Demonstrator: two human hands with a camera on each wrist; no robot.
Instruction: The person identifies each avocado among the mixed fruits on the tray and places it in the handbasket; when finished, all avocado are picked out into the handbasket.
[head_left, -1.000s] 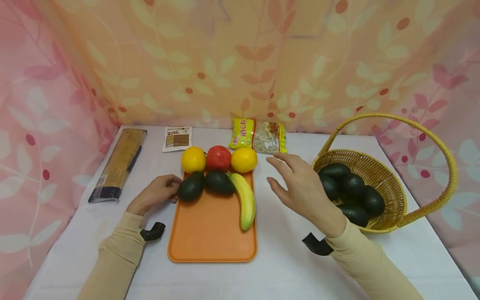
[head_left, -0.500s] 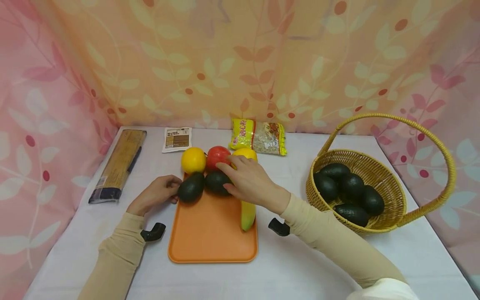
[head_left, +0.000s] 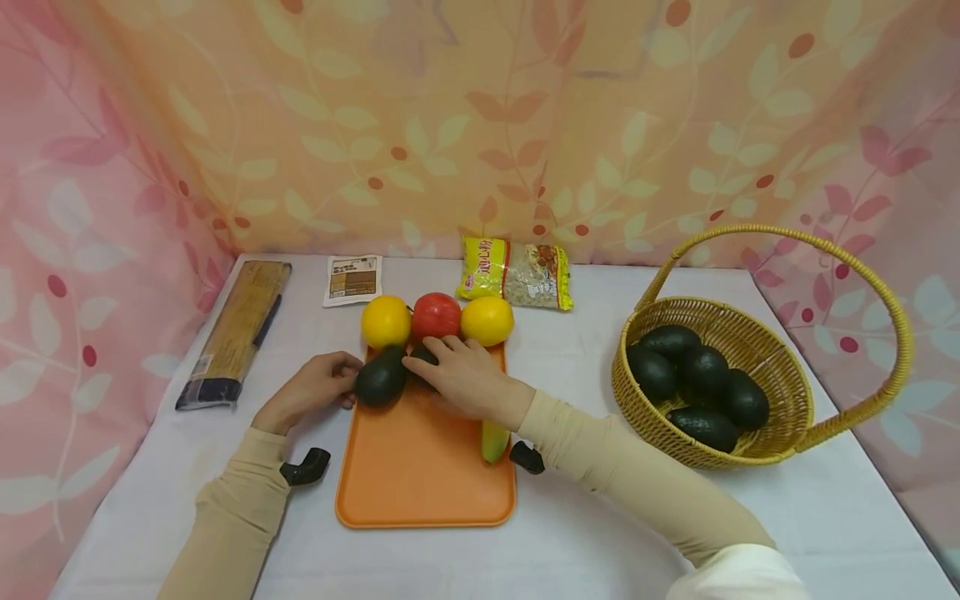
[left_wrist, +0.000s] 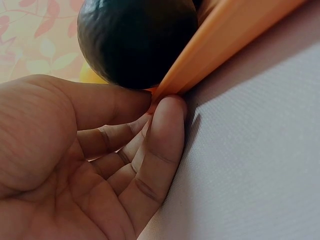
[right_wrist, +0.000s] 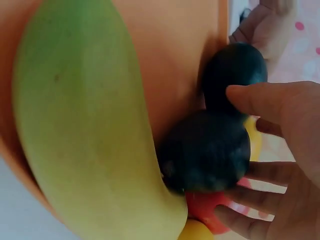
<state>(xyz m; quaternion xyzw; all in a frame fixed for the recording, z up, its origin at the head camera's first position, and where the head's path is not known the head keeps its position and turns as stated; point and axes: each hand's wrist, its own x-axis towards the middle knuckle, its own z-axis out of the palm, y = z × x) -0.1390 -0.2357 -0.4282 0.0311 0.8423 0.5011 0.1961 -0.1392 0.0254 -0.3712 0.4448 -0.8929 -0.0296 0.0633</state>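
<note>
My left hand (head_left: 318,385) pinches the left rim of an orange tray (head_left: 420,492), thumb above and index finger beneath in the left wrist view. A dark avocado (head_left: 380,379) lies just past that thumb. My right hand (head_left: 465,383) reaches over a second avocado (right_wrist: 207,152), partly hidden in the head view. In the right wrist view its fingers spread at that avocado's far side, while the thumb stands apart from it, overlapping the first avocado. Under the right hand a banana (right_wrist: 85,110) lies along the tray's right side, mostly covered in the head view.
A round yellow fruit (head_left: 386,322), a red fruit (head_left: 437,315) and a lemon (head_left: 487,321) line the tray's far end. A wicker basket (head_left: 787,400) with several avocados stands right. Behind lie a yellow food bag (head_left: 516,273), a white packet (head_left: 353,280) and a long brown package (head_left: 240,329).
My right hand has come left from beside the basket, across the banana, to the second avocado. My left hand stays at the tray's rim.
</note>
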